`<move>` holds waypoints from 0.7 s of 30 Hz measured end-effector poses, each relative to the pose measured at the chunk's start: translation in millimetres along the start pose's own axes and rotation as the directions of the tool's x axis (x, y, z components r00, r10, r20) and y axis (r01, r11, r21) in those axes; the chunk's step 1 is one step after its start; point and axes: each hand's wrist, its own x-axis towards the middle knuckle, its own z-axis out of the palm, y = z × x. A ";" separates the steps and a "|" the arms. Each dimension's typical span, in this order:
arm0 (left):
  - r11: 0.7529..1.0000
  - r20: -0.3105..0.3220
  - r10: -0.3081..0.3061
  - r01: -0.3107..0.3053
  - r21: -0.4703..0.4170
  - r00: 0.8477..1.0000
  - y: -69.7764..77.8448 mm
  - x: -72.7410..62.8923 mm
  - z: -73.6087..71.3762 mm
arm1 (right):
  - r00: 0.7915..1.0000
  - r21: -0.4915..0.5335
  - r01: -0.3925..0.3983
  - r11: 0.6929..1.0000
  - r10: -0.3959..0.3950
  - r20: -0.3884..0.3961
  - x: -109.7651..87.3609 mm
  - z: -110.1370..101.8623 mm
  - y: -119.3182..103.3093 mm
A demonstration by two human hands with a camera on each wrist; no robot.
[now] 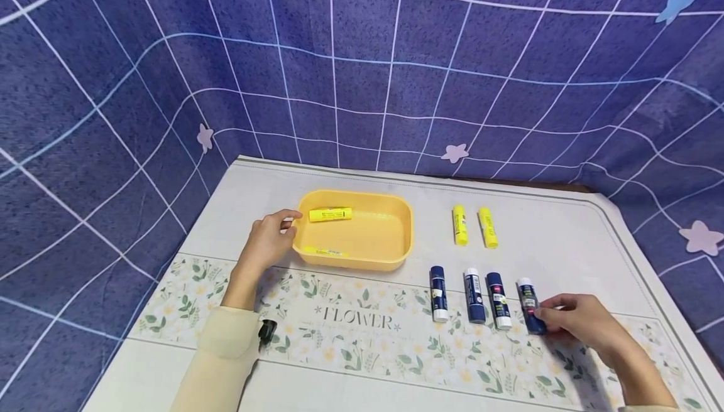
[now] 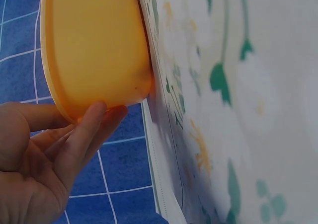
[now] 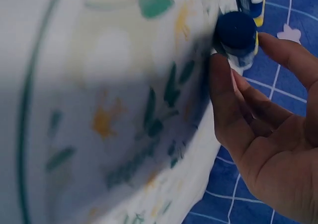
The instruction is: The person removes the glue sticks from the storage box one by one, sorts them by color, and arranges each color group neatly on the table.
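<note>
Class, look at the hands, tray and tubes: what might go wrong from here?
The right hand pinches the rightmost blue tube; the blue tube beside it might get knocked. The left hand grips the tray at one end, so a tug could roll the far yellow tube lying in it.

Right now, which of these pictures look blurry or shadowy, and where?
Head view: fairly sharp, with the right hand shadowing the cloth; left wrist view: nearby cloth soft, tray clearer; right wrist view: dimmer, cloth blurred under a broad shadow.
</note>
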 end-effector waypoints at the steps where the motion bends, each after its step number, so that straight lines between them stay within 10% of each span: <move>1: 1.000 0.000 -0.002 0.002 0.000 1.000 -0.1 0.0 0.0 | 1.000 -0.007 0.003 1.000 -0.003 -0.011 -0.2 -2.7 -1.2; 14: 1.000 -0.005 0.006 -0.006 0.010 1.000 1.6 -2.1 2.1 | 0.987 0.035 0.133 0.990 -0.129 -0.091 3.7 -30.8 -41.1; 21: 1.000 -0.006 -0.003 0.003 0.021 1.000 0.9 -2.9 0.6 | 0.953 0.185 0.303 0.935 -0.301 -0.038 11.2 -24.1 -85.6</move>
